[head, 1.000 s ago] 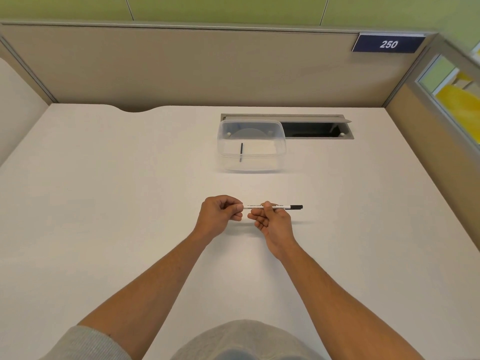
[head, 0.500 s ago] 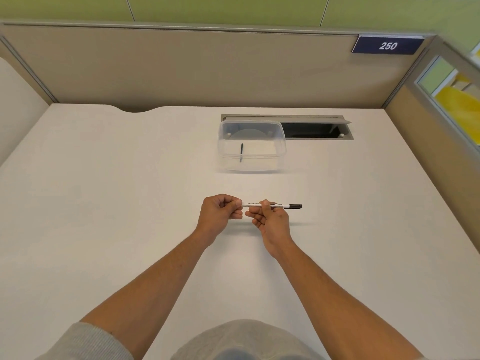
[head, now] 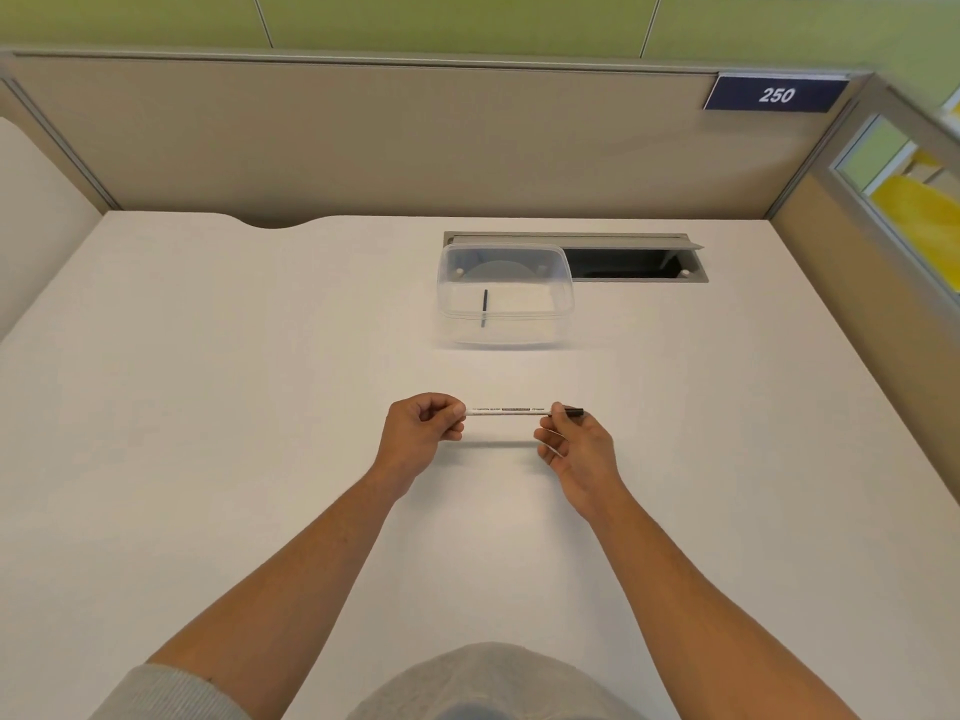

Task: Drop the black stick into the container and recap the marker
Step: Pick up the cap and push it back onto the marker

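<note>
A thin white marker (head: 506, 411) with a black cap at its right end is held level above the white desk. My left hand (head: 423, 433) pinches the marker's left end. My right hand (head: 574, 449) pinches it near the black cap, with the cap's tip sticking out to the right. Farther back stands a clear plastic container (head: 558, 304), and a short black stick (head: 484, 308) lies inside it, toward its left side.
A grey cable slot (head: 634, 262) with a raised flap opens in the white desk (head: 208, 407) just behind and right of the container. Beige partition walls close off the back and right sides. A blue sign (head: 776, 94) reads 250.
My right hand has slid right along the marker from the middle to the black cap end. My left hand has stayed at the left end.
</note>
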Demonstrator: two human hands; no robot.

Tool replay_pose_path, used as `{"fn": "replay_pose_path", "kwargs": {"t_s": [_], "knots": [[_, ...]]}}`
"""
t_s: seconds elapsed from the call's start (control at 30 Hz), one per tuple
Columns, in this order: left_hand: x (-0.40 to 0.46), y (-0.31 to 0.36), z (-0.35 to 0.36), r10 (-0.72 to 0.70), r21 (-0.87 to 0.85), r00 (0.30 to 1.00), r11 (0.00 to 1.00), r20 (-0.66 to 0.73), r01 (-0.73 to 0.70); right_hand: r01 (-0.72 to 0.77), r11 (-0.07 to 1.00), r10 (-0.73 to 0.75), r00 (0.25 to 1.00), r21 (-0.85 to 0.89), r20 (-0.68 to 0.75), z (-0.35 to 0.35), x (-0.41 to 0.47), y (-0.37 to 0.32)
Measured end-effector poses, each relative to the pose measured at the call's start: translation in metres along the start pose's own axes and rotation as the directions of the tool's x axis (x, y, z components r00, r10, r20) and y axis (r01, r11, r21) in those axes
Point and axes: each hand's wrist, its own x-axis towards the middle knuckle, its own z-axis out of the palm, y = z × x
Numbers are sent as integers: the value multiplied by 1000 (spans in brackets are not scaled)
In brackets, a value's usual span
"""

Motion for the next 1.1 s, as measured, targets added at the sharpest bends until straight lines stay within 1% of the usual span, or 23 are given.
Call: {"fn": "replay_pose_path", "kwargs": {"t_s": [0.23,0.37,0.47,0.6,0.7,0.8,0.93,1.0,1.1], "knots": [[10,3,-6,25,146,1000,989,13,-26,93,982,-90,996,-166,22,-13,11,-10],[17,3,-9,10,218,1000,976,0,-10,196,924,-182,981,-329,71,-20,20,-11],[24,2,-9,31,313,1000,949,-3,-28,264,836,-236,965,-482,119,-23,26,-12],[33,0,-7,58,410,998,910,8,-57,306,693,-282,948,-653,146,-24,38,-15],[41,-3,-4,99,517,994,849,42,-106,364,578,-337,922,-730,192,-22,47,-17],[48,-6,-2,148,607,987,780,64,-156,396,483,-358,903,-781,237,-21,56,-18],[57,-9,2,182,664,981,725,68,-181,391,297,-374,887,-871,270,-21,73,-13],[61,-10,4,184,683,981,708,65,-179,379,247,-396,879,-892,264,-21,80,-10],[65,-14,6,193,728,977,658,87,-195,379,233,-415,871,-896,261,-21,85,-7]]}}
